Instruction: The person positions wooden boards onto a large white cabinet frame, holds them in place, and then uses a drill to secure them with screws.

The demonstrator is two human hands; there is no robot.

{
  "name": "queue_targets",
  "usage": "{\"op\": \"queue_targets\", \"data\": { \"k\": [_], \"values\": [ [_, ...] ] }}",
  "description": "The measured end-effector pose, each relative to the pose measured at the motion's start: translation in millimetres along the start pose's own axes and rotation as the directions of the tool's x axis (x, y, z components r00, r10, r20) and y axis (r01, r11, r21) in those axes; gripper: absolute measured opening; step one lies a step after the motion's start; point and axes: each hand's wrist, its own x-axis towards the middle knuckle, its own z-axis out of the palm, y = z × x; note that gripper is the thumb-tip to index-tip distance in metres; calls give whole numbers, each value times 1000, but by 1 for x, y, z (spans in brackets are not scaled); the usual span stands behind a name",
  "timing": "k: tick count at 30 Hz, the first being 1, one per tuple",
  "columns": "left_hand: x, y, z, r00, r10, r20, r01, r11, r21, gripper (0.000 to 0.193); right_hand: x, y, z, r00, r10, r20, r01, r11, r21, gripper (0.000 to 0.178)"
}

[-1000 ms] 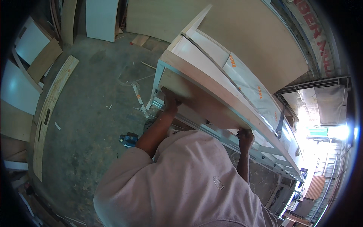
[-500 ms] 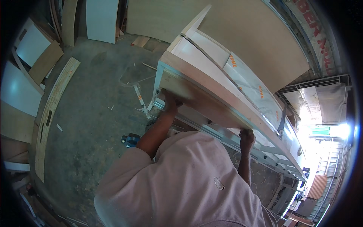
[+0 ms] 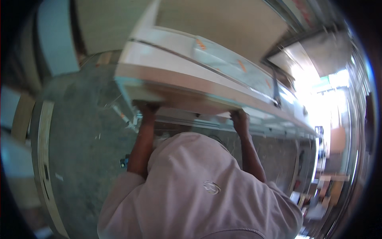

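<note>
A brown wooden panel [image 3: 189,98], blurred by motion, sits across the upper opening of a long cabinet [image 3: 171,77] with a pale frame. My left hand [image 3: 146,108] is closed on the panel's lower left end, its fingers partly smeared. At the opposite end, my right hand [image 3: 239,116] grips the lower right corner, fingers curled. Pale rails [image 3: 187,122] run across the cabinet just below the panel. What lies behind the panel is hidden.
Plastic sheeting [image 3: 227,59] partly covers the cabinet's top, where a dark clamp [image 3: 276,89] also stands. A long timber board [image 3: 45,159] and a blue-black power tool [image 3: 125,161] lie on the floor to the left. Large sheets [image 3: 57,38] lean at the back.
My view has turned, so the cabinet now lies more level and further left in it. Both hands keep their hold on the panel's ends.
</note>
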Motion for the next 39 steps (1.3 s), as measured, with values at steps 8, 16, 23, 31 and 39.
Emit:
{"op": "queue_targets", "data": {
  "k": [8,16,23,31,39],
  "values": [
    [-64,19,76,993,-35,-110,49,991,126,92,-4,8,-3,995,-18,-103,-4,978,-207,23],
    [-61,21,77,998,-63,-13,63,997,51,97,2,4,0,993,38,-112,-54,988,-146,21],
    [-37,10,37,995,79,61,-90,975,201,110,6,6,4,991,76,-106,-82,995,-58,17],
    [-48,17,58,992,-5,-125,9,999,35,101,-6,-14,-1,995,74,-64,-80,992,-100,20],
    [-55,21,67,991,65,-119,-49,990,131,107,-3,-24,2,992,97,-78,-100,994,-36,25]
  ]
}}
